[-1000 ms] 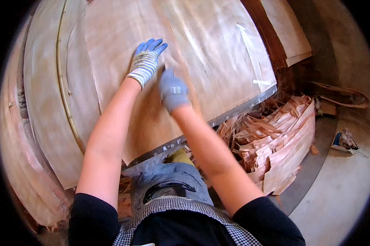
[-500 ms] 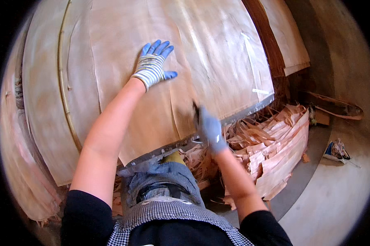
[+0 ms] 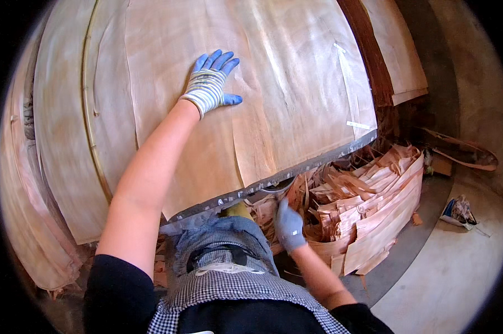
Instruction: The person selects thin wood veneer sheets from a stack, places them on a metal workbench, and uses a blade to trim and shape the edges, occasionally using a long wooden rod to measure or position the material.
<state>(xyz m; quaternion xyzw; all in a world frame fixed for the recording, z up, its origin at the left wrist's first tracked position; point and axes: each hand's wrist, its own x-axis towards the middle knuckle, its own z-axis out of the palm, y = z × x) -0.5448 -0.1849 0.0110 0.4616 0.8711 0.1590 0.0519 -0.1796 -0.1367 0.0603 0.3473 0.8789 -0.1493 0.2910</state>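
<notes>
A wide sheet of pale wood veneer (image 3: 184, 161) lies over the worktop in front of me. Flat on it, fingers spread, rests my left hand (image 3: 211, 83) in a striped glove with blue fingertips. My right hand (image 3: 290, 227), in a grey-blue glove, is below the worktop's near edge (image 3: 268, 182), beside a heap of torn veneer scraps (image 3: 368, 206). Its fingers are curled closed, and what they hold, if anything, is hidden. A reddish-brown veneer strip (image 3: 297, 193) shows just above that hand; whether the two touch, I cannot tell.
White tape strips (image 3: 358, 125) lie near the sheet's right edge. A long thin ridge (image 3: 88, 117) runs down the left part. More veneer (image 3: 393, 44) stands at the far right. A small bundle (image 3: 459, 212) sits on the floor (image 3: 429, 278) at right.
My right hand has dropped from the sheet's near edge to below it, toward me. The dark thing seen at its fingers earlier no longer shows clearly. My left hand stays flat in place.
</notes>
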